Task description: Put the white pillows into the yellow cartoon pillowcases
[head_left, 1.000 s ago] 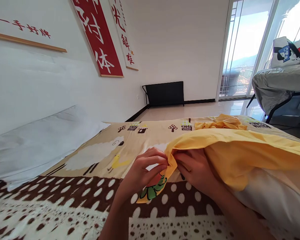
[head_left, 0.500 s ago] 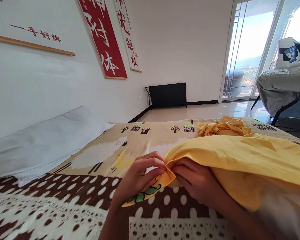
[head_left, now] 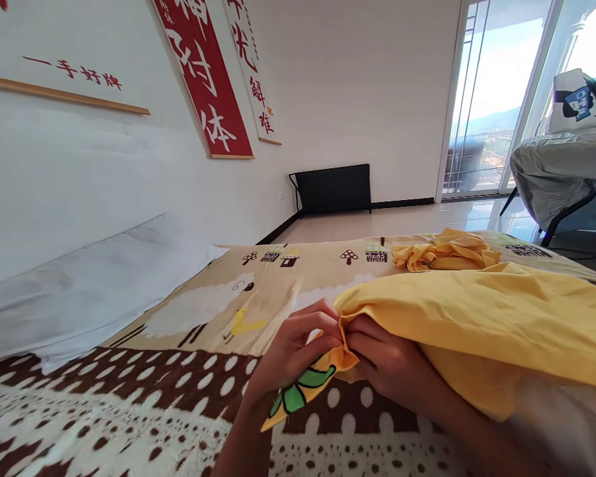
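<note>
A yellow pillowcase (head_left: 451,305) with a white pillow (head_left: 551,417) partly inside it lies at the right of the head view. My left hand (head_left: 302,344) pinches the gathered edge of the pillowcase between thumb and fingers. Close against it, my right hand (head_left: 387,351) grips the same edge from under the fabric, its fingertips partly hidden by the cloth. A loose corner printed with green leaves hangs below my left hand.
A crumpled yellow cloth (head_left: 447,252) lies farther back on the patterned blanket (head_left: 278,271). At the left, a white pillow (head_left: 104,278) rests against the wall. A covered table (head_left: 561,159) holding a printed bag (head_left: 576,103) stands at the right.
Both hands have shifted slightly right with the pinched edge. The loose printed corner has swung down and right, showing more of its green leaves.
</note>
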The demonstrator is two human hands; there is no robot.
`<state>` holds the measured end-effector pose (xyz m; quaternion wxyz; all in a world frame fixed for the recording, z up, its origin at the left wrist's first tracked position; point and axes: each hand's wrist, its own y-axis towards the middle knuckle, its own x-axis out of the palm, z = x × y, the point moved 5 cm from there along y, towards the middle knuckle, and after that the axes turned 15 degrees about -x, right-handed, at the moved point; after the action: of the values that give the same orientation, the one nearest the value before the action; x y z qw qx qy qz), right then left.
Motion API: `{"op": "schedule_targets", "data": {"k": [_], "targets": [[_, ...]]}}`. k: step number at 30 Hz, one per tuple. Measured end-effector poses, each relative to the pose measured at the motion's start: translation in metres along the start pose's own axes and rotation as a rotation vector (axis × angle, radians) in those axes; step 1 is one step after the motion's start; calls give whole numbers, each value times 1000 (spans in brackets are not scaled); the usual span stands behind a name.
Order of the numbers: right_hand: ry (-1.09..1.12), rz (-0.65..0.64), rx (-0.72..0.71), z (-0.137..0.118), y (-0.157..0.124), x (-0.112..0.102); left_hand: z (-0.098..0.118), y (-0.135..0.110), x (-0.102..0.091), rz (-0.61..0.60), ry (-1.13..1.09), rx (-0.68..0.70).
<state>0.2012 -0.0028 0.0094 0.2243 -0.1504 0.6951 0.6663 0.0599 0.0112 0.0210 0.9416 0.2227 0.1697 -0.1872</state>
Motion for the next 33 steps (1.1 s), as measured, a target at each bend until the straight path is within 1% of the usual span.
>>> {"op": "schedule_targets", "data": {"k": [1,2,5,6,7,8,11,13,16,18,20,21,24,26,28,29,31,33], "targets": [[-9,26,2,2,0,-2,-3,4,1,52,-12,4],[-18,58,13,4,0,-5,-7,9,0,133,-16,8],[-42,156,72,12,0,-14,-18,16,-11,461,-9,-10],[-44,178,94,14,0,-18,-21,16,-14,509,2,-38],[-46,195,113,16,-1,-21,-22,17,-15,500,17,-75],[-55,208,128,17,-1,-24,-23,16,-14,444,34,-109],[-125,242,156,22,-3,-37,-21,11,-11,161,38,-158],[-190,264,179,25,-6,-45,-18,6,-12,23,-8,-142],[-233,259,212,28,-8,-50,-19,2,-11,-112,-19,-148],[-235,242,219,27,-9,-50,-18,3,-9,-153,11,-153],[-230,233,215,26,-8,-48,-15,5,-5,-143,49,-121],[-227,230,215,25,-8,-47,-13,7,-3,-114,72,-101],[-221,223,213,24,-8,-43,-11,9,4,34,140,-51],[-225,213,195,23,-7,-41,-11,9,9,149,143,-5],[-223,194,164,20,-5,-39,-13,9,15,231,113,47],[-219,178,150,19,-4,-39,-14,9,17,253,84,64],[-216,149,134,16,-3,-40,-16,9,17,264,-8,79],[-237,137,121,13,-1,-44,-17,10,11,285,-107,89]]}}
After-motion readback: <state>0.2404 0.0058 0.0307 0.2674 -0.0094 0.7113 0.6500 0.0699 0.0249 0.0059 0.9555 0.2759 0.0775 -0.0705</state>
